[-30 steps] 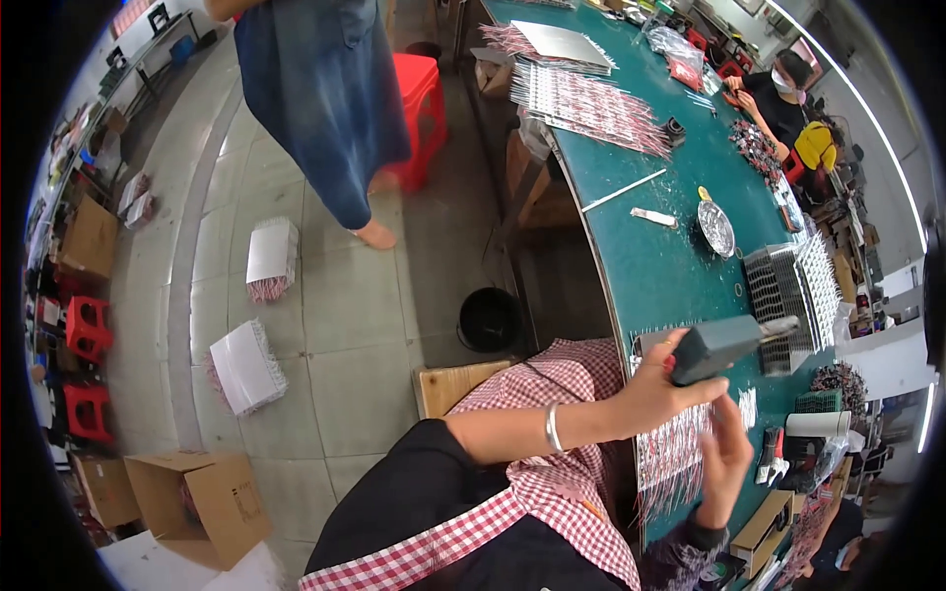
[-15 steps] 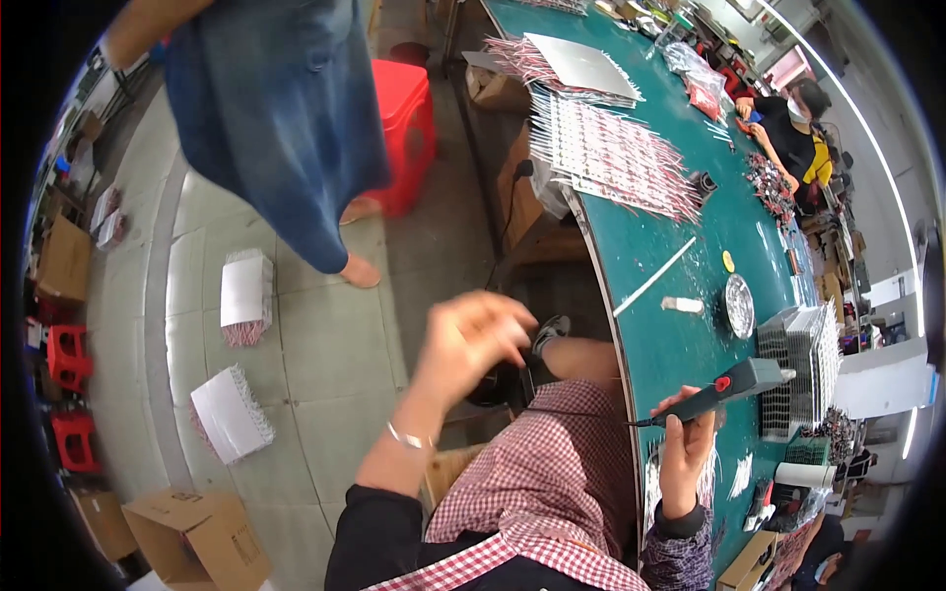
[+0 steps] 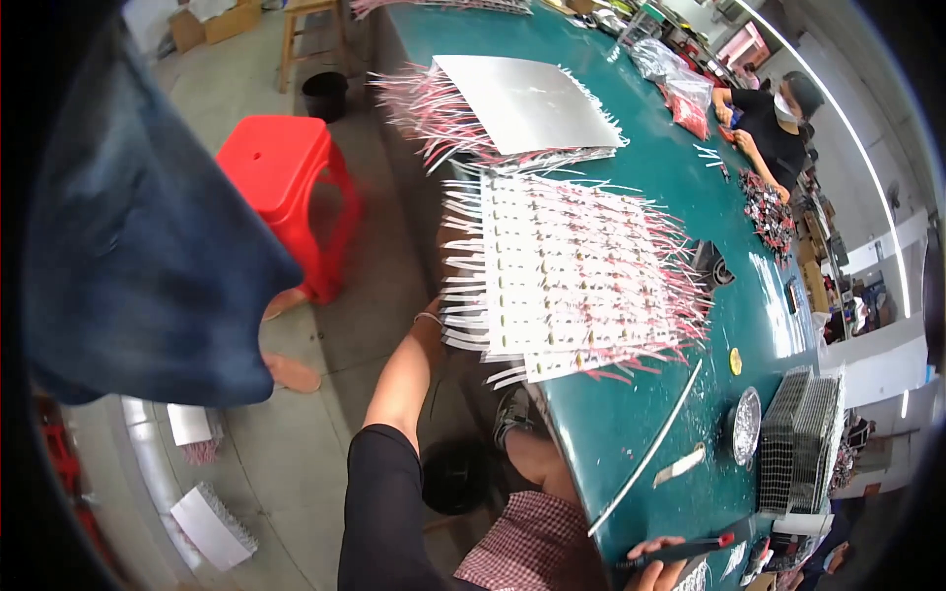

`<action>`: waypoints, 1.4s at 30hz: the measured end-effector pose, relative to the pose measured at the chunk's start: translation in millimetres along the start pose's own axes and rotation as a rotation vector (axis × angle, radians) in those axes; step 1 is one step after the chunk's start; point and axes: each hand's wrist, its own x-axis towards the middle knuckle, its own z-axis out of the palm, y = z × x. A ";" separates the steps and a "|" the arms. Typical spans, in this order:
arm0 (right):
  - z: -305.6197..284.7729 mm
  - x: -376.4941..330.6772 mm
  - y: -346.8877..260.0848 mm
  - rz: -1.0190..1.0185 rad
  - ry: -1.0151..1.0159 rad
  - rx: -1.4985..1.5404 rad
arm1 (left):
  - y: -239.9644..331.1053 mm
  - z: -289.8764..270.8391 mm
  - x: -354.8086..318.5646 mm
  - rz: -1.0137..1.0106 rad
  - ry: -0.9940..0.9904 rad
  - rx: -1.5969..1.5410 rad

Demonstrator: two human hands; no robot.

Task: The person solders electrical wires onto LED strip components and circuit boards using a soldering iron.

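Observation:
My left hand (image 3: pixel 435 317) is stretched forward to the near edge of a stack of white sheets (image 3: pixel 572 276) hung with red and white wires, on the green table (image 3: pixel 611 433). Its fingers are tucked against the table's side under the wire ends, so the grip is hidden. A bracelet shows on that wrist. At the bottom edge my right hand (image 3: pixel 654 567) is closed around a black stick-like tool (image 3: pixel 690 549) with a red tip, held just over the table's near end.
A red stool (image 3: pixel 286 187) stands left of the table, beside a person in blue cloth (image 3: pixel 128 246). A grey metal sheet (image 3: pixel 532 98), a long white rod (image 3: pixel 645 448), a round dish (image 3: pixel 746 424) and a wire basket (image 3: pixel 803 443) lie on the table. A co-worker (image 3: pixel 769 128) sits far right.
My left arm has swung from beside my body out to the stack of wired sheets. The view has turned toward the far table. My right hand keeps the black tool.

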 end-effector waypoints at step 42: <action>9.1 8.3 -6.1 -0.067 -0.033 0.091 | -55.5 -178.0 -287.4 -0.016 0.349 -0.622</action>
